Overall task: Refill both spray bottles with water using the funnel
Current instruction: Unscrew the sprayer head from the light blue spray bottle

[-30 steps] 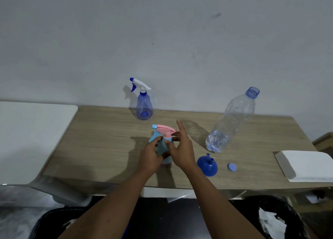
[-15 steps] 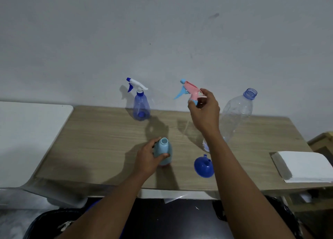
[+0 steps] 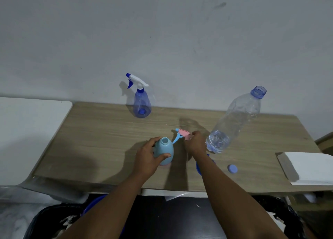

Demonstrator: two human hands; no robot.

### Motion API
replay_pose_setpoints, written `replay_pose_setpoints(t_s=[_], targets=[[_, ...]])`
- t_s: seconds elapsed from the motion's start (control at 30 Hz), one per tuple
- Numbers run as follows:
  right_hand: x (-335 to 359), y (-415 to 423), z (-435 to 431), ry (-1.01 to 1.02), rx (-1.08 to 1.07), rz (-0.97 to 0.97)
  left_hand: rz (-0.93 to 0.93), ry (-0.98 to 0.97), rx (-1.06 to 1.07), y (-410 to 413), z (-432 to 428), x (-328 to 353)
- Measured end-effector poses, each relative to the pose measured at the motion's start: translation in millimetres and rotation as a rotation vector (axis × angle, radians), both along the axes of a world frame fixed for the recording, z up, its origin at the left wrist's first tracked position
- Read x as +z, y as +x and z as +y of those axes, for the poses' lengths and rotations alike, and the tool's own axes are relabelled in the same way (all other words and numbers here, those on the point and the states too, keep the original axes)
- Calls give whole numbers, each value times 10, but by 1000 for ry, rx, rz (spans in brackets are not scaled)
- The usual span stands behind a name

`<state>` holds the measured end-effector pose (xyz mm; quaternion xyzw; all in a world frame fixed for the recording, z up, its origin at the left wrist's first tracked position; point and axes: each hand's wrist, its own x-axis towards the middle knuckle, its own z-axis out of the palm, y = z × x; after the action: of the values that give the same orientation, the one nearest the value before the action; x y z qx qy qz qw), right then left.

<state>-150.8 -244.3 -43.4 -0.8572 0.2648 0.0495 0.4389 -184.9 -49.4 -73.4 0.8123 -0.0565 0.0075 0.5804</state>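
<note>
My left hand (image 3: 146,159) grips the light blue spray bottle (image 3: 164,153), which stands upright on the wooden table (image 3: 100,139) with its neck open. My right hand (image 3: 195,143) holds the pink and blue spray head (image 3: 182,135) low over the table, just right of that bottle. A second spray bottle (image 3: 141,101), clear blue with a white and blue head on, stands at the back near the wall. The blue funnel (image 3: 199,166) is mostly hidden under my right forearm. A large clear water bottle (image 3: 236,119) stands uncapped at the right.
A small blue cap (image 3: 232,168) lies on the table near the front edge. A white slab (image 3: 310,166) rests on the table's right end. A white surface (image 3: 27,130) adjoins the table on the left. Black bins stand below the front edge.
My right hand has come down from high near the wall, carrying the spray head to just above the table beside the bottle. My left hand keeps its grip on the bottle.
</note>
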Motion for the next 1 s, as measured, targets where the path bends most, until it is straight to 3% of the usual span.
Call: replay_pose_setpoints(t_s=[0.37,0.63,0.83,1.0], targets=[[50,-85,-56,-53,20,-23,-1,32,10,-1,3,-3],[146,-860,-554,-156,-33,-359,4,22,-17,6,21,1],[-329,-1311,-773,-18,14,-127,7,35,10,-36,-15,102],[-509,-1273,-772,-71,34,-115,13,43,23,-54,-38,141]])
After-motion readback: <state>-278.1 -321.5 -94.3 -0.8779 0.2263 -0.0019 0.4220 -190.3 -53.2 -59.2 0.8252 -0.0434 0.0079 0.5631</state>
